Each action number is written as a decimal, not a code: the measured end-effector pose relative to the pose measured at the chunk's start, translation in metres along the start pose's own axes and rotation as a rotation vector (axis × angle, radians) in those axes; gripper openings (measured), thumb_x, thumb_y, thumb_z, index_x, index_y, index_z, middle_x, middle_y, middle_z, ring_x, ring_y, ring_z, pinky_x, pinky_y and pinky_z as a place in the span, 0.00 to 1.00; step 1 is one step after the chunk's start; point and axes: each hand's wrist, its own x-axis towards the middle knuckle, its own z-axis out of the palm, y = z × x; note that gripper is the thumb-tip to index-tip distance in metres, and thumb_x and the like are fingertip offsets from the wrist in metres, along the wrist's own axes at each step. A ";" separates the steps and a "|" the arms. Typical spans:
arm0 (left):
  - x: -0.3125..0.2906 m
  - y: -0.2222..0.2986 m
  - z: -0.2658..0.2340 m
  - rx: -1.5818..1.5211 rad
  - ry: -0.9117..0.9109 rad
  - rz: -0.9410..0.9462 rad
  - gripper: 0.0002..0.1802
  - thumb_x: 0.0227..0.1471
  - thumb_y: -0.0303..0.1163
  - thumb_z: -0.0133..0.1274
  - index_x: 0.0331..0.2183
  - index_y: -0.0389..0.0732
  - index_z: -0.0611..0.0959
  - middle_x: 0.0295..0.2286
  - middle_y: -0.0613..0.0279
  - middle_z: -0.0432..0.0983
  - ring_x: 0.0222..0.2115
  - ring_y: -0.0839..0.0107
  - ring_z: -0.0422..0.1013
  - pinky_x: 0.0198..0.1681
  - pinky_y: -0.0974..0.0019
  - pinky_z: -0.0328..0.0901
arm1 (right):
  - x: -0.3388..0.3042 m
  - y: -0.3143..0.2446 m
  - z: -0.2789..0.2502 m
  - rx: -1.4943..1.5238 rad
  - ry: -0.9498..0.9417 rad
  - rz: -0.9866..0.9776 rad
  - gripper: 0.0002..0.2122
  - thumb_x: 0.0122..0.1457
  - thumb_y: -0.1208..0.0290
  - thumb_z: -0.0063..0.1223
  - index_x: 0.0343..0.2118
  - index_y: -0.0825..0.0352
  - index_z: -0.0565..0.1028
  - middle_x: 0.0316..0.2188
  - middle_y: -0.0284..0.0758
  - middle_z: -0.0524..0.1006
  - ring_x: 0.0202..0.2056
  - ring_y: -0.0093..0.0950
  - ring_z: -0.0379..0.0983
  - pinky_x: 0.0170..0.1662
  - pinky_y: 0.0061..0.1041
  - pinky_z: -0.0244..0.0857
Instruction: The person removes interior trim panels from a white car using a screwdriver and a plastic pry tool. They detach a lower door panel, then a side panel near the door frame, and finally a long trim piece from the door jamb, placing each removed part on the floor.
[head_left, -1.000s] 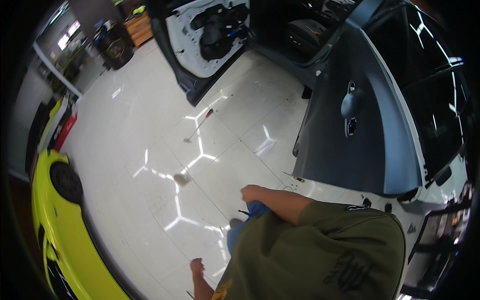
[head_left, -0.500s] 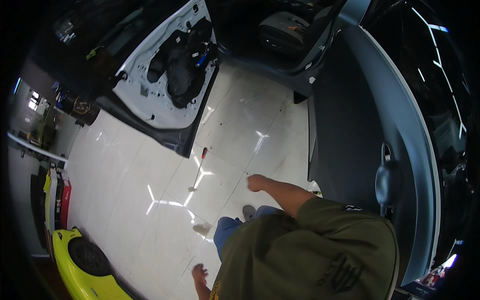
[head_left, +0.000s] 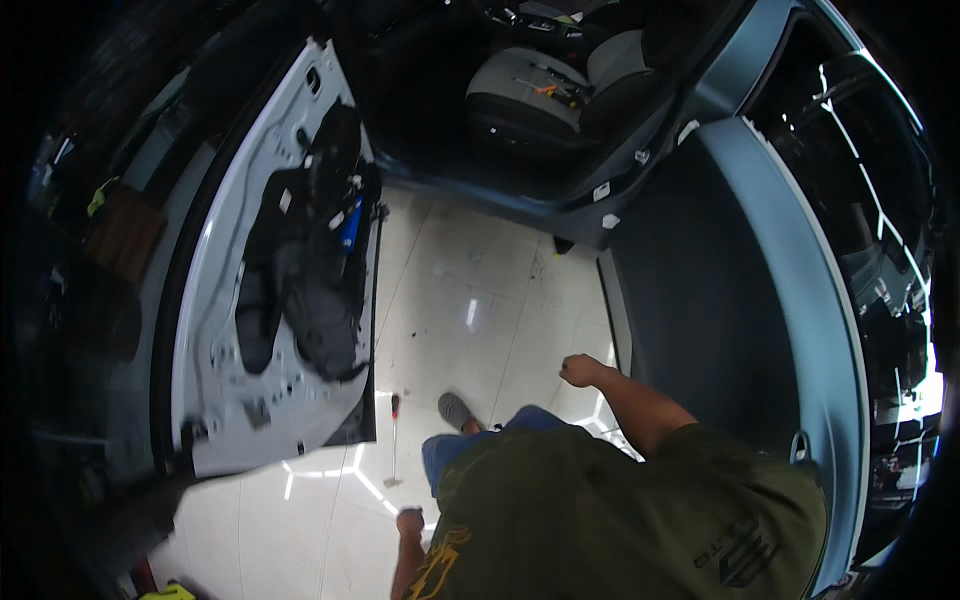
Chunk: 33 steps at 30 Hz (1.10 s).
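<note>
Floor (head_left: 465, 270): tool (head_left: 394, 442) lengthwise, red end (head_left: 395, 402) forward

Olive short-sleeved shirt (head_left: 600, 510), dark angular logo (head_left: 750, 558) on its right, yellow print (head_left: 443, 563) on its left; beyond it, blue jeans (head_left: 442, 458), grey shoe (head_left: 456, 410).

- Floor (head_left: 470, 260): pale, glossy tiles with thin straight seams; bright light strips reflect in the surface.
- Long tool (head_left: 394, 440): lies flat on the floor; red handle toward the top of the view, thin shaft, small pale piece at the lower end.
- Grey shoe (head_left: 457, 411): rests on the floor, to the right of the tool.
- Small dark specks: scattered on the tiles; too small to identify.
</note>
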 end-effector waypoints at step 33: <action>0.495 0.192 -0.568 -1.005 -0.011 -0.695 0.18 0.50 0.33 0.52 0.42 0.34 0.75 0.25 0.59 0.75 0.24 0.76 0.69 0.26 0.73 0.63 | 0.609 0.291 -0.663 0.050 0.703 0.358 0.16 0.56 0.73 0.35 0.47 0.69 0.66 0.36 0.46 0.75 0.37 0.40 0.74 0.39 0.37 0.69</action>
